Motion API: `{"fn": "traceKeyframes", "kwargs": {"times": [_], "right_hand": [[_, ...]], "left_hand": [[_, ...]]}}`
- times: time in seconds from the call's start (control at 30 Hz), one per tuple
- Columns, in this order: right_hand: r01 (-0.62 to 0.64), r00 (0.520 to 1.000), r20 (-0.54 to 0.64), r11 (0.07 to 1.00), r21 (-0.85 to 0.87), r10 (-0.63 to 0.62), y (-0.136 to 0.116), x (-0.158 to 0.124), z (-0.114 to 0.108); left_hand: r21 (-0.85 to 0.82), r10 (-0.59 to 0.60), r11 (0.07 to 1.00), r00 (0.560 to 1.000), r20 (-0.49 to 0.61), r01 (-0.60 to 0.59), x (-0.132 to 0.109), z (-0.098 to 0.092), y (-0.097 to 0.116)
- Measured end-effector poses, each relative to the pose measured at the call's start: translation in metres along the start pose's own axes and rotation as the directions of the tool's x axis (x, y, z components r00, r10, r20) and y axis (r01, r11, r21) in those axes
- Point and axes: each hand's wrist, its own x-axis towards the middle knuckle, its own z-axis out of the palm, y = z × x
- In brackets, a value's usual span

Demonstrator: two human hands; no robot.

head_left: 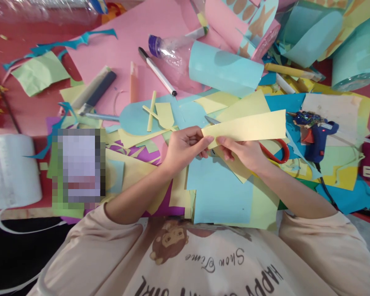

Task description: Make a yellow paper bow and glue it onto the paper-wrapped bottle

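One pale-yellow paper strip [253, 126] is loose, attached to nothing yet; my left hand [187, 144] and right hand [246, 153] pinch it near its left end, above the worktop [27, 35]. Blue paper [225, 68] already wraps the bottle [172, 53]. Scissors [285, 151] and the glue gun [319, 139] (nozzle beside the strip's free end) crowd my right; a flat blue sheet [220, 191] leaves room nearer me.

A red table [9, 45] carries a large pink sheet [111, 53], a white case [15, 170] and jagged blue paper [46, 50].
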Motion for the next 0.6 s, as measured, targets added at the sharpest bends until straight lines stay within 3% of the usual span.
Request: {"fn": "traceKeyframes", "kwargs": {"times": [0.6], "right_hand": [[0.048, 0.999, -0.018, 0.997, 0.068, -0.047, -0.0036, -0.0001, 0.0029]], "left_hand": [[0.009, 0.004, 1.000, 1.000, 0.029, -0.004, -0.0003, -0.0017, 0.0017]]}}
